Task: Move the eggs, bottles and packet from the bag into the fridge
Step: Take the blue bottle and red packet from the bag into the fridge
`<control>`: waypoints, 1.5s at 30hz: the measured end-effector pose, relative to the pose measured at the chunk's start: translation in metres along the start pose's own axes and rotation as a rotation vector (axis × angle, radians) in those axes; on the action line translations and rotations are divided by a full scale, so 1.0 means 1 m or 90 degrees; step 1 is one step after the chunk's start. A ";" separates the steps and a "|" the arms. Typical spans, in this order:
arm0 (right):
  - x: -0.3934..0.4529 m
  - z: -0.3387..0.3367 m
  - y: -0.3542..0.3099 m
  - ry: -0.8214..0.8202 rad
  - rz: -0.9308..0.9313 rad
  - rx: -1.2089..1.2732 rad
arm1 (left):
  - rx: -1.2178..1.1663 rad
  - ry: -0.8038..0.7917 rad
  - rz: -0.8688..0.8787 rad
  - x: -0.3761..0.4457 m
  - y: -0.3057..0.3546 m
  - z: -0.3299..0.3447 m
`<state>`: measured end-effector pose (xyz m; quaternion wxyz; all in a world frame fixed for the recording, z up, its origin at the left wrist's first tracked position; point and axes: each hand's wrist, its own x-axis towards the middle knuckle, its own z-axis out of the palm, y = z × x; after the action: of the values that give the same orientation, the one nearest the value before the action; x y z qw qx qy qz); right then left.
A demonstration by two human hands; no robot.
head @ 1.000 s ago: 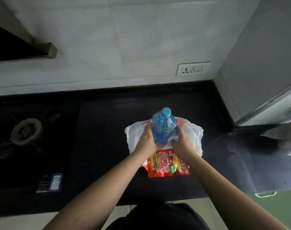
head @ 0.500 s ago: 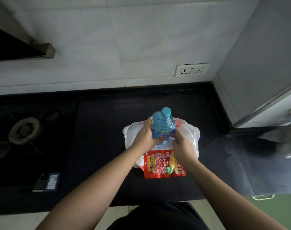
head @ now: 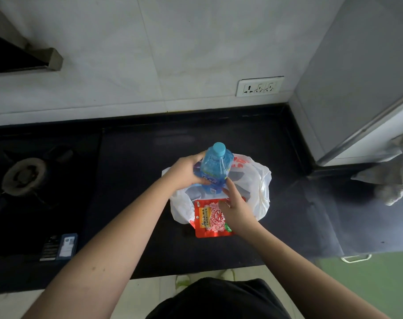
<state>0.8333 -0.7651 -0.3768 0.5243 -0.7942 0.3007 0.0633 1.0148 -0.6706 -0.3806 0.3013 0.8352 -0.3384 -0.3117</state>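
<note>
Left hand [head: 188,172]: wraps the bottle [head: 215,170] at mid-body, thumb toward the person, fingers round the far side; a firm grasp.
Right hand [head: 236,209]: fingers spread and loose, gripping nothing; fingertips touch the base of the bottle while the palm lies over the packet [head: 211,218].
Bottle: blue, capped, tilted with the cap toward the back wall; its lower end is just above the mouth of the bag [head: 259,187], partly drawn out.
Bag: white plastic, slumped open on the dark counter [head: 136,171], about midway along it and nearer the front edge than the back.
Packet: red, flat, at the front of the bag with its near end sticking out toward the counter's front edge.
Eggs: none visible; whether they are inside the bag I cannot tell.
Fridge [head: 357,84]: grey, at the counter's right end, door shut as far as can be seen.
Step in hand: lifting the bottle clear of the bag.
Doing it well: pull along the bottle's own axis so the soft plastic does not snag; the right hand is best used pinning the bag down.
Risk: the bag may drag along and tip out what is inside.
Next need: a free hand for the fridge door.
</note>
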 end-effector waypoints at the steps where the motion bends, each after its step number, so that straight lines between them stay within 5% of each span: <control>1: 0.001 -0.001 0.004 0.012 -0.008 -0.002 | 0.002 0.021 -0.005 -0.004 -0.001 0.004; 8: -0.010 0.001 0.043 -0.026 -0.079 -0.232 | -0.072 0.219 -0.034 -0.039 -0.002 0.070; 18: -0.011 0.017 0.070 -0.118 -0.169 -0.593 | -0.168 0.332 -0.081 -0.020 0.013 0.107; 30: -0.008 0.016 0.074 -0.145 -0.172 -0.655 | -0.182 0.477 -0.149 -0.006 0.029 0.114; 45: -0.006 0.000 0.058 -0.088 -0.233 -0.638 | -0.236 0.325 0.098 -0.061 0.039 0.014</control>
<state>0.7975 -0.7781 -0.4206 0.1023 -0.9805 0.0550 0.1587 0.9545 -0.6521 -0.3419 0.5458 0.7895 -0.2515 -0.1247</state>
